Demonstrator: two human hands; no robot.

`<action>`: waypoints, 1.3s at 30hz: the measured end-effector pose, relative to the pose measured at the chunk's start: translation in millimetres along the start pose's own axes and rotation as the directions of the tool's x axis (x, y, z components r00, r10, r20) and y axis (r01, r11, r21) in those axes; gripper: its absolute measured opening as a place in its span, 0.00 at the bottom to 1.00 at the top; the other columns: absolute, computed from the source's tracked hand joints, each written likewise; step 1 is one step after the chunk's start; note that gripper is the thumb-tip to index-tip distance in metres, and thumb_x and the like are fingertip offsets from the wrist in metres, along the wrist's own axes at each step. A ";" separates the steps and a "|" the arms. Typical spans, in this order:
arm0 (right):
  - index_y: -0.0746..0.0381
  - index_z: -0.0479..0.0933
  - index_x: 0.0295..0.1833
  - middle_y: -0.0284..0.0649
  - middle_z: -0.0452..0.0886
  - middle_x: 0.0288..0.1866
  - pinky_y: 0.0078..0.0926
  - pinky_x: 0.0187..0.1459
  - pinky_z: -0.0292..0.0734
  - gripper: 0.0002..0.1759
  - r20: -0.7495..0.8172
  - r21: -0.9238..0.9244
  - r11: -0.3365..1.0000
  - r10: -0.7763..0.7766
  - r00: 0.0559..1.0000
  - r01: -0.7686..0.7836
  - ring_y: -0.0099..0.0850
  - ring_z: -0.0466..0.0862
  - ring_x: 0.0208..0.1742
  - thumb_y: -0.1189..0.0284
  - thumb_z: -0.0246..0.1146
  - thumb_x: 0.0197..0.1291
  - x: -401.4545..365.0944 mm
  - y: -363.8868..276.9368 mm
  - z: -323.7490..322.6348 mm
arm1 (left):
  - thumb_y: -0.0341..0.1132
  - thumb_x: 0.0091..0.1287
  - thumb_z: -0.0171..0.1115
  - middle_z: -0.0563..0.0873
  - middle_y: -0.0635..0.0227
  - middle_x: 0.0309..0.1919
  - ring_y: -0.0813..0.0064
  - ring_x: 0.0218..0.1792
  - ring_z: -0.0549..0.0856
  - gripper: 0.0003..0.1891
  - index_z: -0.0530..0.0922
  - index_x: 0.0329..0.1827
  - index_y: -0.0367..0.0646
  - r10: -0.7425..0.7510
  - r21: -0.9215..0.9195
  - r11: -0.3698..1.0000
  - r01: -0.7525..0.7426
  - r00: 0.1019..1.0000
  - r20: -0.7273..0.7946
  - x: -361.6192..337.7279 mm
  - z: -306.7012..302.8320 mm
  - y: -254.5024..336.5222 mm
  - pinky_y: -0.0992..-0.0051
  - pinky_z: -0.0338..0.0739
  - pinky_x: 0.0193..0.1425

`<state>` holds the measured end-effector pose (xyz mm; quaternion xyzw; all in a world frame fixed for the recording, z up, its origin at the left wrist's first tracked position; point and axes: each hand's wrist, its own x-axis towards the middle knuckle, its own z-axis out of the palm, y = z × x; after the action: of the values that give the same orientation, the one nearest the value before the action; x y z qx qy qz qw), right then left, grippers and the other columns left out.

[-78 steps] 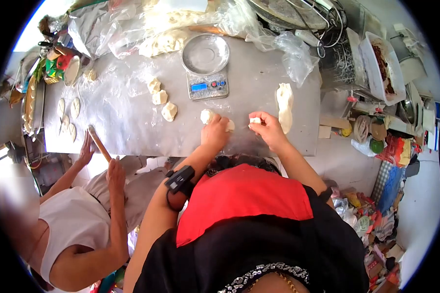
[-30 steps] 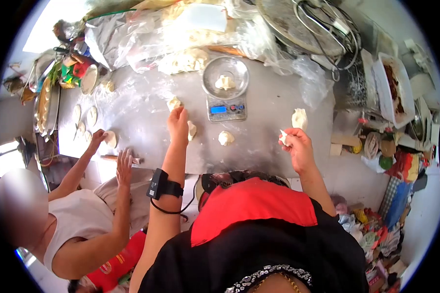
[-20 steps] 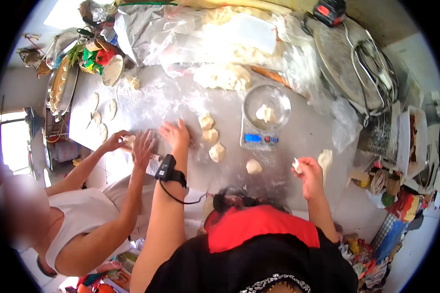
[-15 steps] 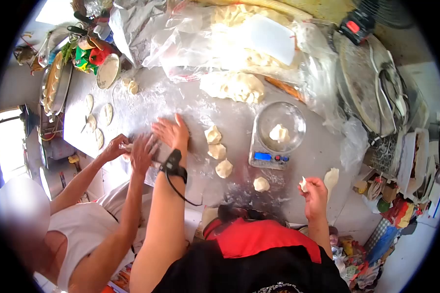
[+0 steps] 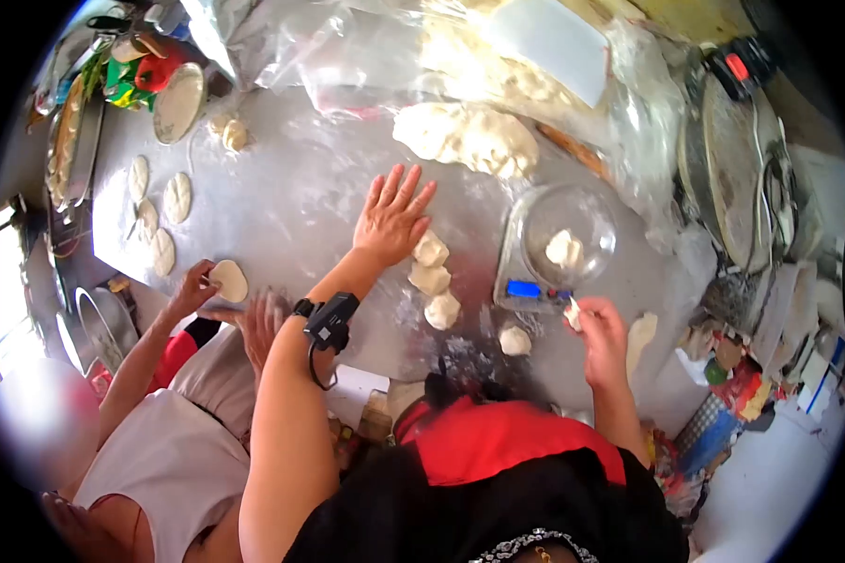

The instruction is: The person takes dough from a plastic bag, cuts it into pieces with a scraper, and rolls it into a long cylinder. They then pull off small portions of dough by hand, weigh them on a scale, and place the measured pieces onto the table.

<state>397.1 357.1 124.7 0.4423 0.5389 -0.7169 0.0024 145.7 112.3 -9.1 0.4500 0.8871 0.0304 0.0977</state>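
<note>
My left hand (image 5: 391, 218), fingers spread, is over the floured table (image 5: 282, 192), just left of a column of dough pieces (image 5: 430, 279) and below the large dough mass (image 5: 467, 137). Nothing is in it. A small bit of dough (image 5: 573, 314) is pinched in my right hand (image 5: 602, 340), beside the lower right of the scale (image 5: 526, 290). On the scale's clear round dish (image 5: 591, 218) rests a lump of dough (image 5: 564, 249). A single dough ball (image 5: 514, 341) sits below the scale, and a flat dough strip (image 5: 641, 340) lies right of my right hand.
At the left a co-worker's hand (image 5: 195, 287) holds a flattened dough round (image 5: 228, 281). Several oval dough pieces (image 5: 177, 197) lie beyond it. Plastic sheeting (image 5: 366, 56) covers the back; a large metal pan (image 5: 723, 169) stands at the right.
My left hand has moved up and right, towards the large dough. My right hand, still pinching dough, is nearer the scale. The co-worker now holds up a flattened round. The view has shifted.
</note>
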 end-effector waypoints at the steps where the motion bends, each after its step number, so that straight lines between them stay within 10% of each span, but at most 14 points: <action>1: 0.64 0.75 0.46 0.37 0.82 0.39 0.21 0.41 0.74 0.08 0.004 -0.013 1.000 -0.010 1.000 0.010 0.24 0.81 0.38 0.77 0.58 0.61 -5.3 -4.3 0.9 | 0.53 0.68 0.48 0.54 0.59 0.75 0.58 0.75 0.50 0.31 0.56 0.74 0.58 0.027 0.004 1.000 -0.027 0.999 0.030 -3.6 -1.0 5.1 0.56 0.43 0.76; 3: 0.64 0.75 0.47 0.37 0.82 0.39 0.21 0.42 0.73 0.09 0.011 -0.029 0.999 -0.040 0.999 0.041 0.24 0.81 0.39 0.77 0.57 0.61 -16.8 -11.6 -2.5 | 0.52 0.69 0.47 0.53 0.60 0.75 0.58 0.75 0.50 0.30 0.56 0.74 0.62 0.089 0.022 0.996 -0.091 0.993 0.083 -5.1 -7.6 -2.4 0.54 0.43 0.76; 6: 0.64 0.74 0.48 0.38 0.81 0.41 0.22 0.43 0.73 0.09 0.002 -0.048 0.993 -0.104 0.995 0.104 0.25 0.81 0.40 0.76 0.55 0.62 -41.3 -2.7 -26.0 | 0.51 0.70 0.46 0.51 0.58 0.75 0.57 0.76 0.48 0.31 0.54 0.75 0.56 -0.361 0.004 0.932 0.362 0.929 -0.078 -10.5 -0.3 1.7 0.53 0.41 0.75; 9: 0.64 0.74 0.49 0.38 0.82 0.39 0.21 0.42 0.73 0.11 -0.068 0.045 0.997 -0.061 0.996 0.064 0.24 0.81 0.39 0.78 0.57 0.61 -63.8 7.9 -44.0 | 0.52 0.70 0.43 0.48 0.54 0.76 0.56 0.76 0.45 0.33 0.51 0.76 0.49 -0.503 -0.071 0.864 0.498 0.858 -0.107 -33.9 27.2 19.3 0.52 0.38 0.76; 16: 0.62 0.75 0.47 0.35 0.82 0.39 0.19 0.39 0.71 0.09 0.041 0.148 0.989 -0.038 0.998 0.032 0.23 0.81 0.37 0.74 0.56 0.64 -92.2 42.5 -78.8 | 0.55 0.72 0.34 0.43 0.53 0.76 0.57 0.77 0.40 0.35 0.47 0.76 0.45 -0.624 -0.329 0.710 0.623 0.773 0.115 -95.2 26.1 79.5 0.53 0.33 0.76; 21: 0.60 0.75 0.43 0.37 0.82 0.37 0.19 0.36 0.71 0.07 0.032 0.225 0.973 -0.052 0.998 0.044 0.24 0.81 0.35 0.70 0.54 0.67 -108.2 48.7 -95.0 | 0.52 0.71 0.43 0.62 0.49 0.70 0.55 0.72 0.59 0.31 0.62 0.70 0.37 -0.686 -0.757 0.371 0.538 0.708 0.168 -85.1 -27.1 131.5 0.64 0.54 0.73; 27: 0.58 0.73 0.36 0.37 0.82 0.34 0.19 0.32 0.70 0.10 -0.004 0.349 0.936 -0.047 0.999 0.045 0.24 0.81 0.31 0.65 0.55 0.68 -120.6 52.0 -113.2 | 0.47 0.63 0.60 0.77 0.55 0.58 0.56 0.62 0.72 0.26 0.73 0.60 0.42 -0.290 -0.534 0.843 0.061 0.888 -0.356 -12.5 -72.7 193.9 0.60 0.63 0.66; 33: 0.57 0.73 0.34 0.34 0.81 0.31 0.19 0.29 0.69 0.09 -0.083 0.301 0.952 -0.035 0.996 0.059 0.23 0.80 0.29 0.65 0.57 0.66 -134.3 51.0 -121.0 | 0.53 0.56 0.65 0.80 0.61 0.53 0.61 0.56 0.76 0.28 0.76 0.57 0.48 -0.155 -0.147 0.977 0.154 0.988 0.002 52.9 -85.7 230.2 0.60 0.69 0.58; 36: 0.57 0.73 0.35 0.34 0.80 0.31 0.18 0.30 0.69 0.07 -0.114 0.299 0.951 -0.045 0.992 0.078 0.23 0.80 0.29 0.67 0.57 0.65 -138.8 54.6 -122.7 | 0.52 0.57 0.65 0.82 0.62 0.47 0.60 0.52 0.79 0.24 0.78 0.53 0.47 -0.344 -0.499 0.805 0.322 0.938 0.050 62.7 -81.4 223.6 0.60 0.74 0.51; 39: 0.58 0.73 0.36 0.34 0.80 0.31 0.18 0.30 0.69 0.06 -0.137 0.295 0.953 -0.034 0.990 0.073 0.22 0.80 0.29 0.68 0.57 0.64 -139.1 61.4 -123.0 | 0.49 0.57 0.65 0.82 0.61 0.42 0.59 0.45 0.82 0.20 0.77 0.45 0.45 -0.479 -0.949 -0.266 0.167 0.832 0.281 35.5 -90.2 206.9 0.62 0.78 0.44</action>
<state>588.9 360.8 162.5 0.4685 0.4348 -0.7598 -0.1193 271.1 266.6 103.4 -0.0479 0.6385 0.7024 0.3110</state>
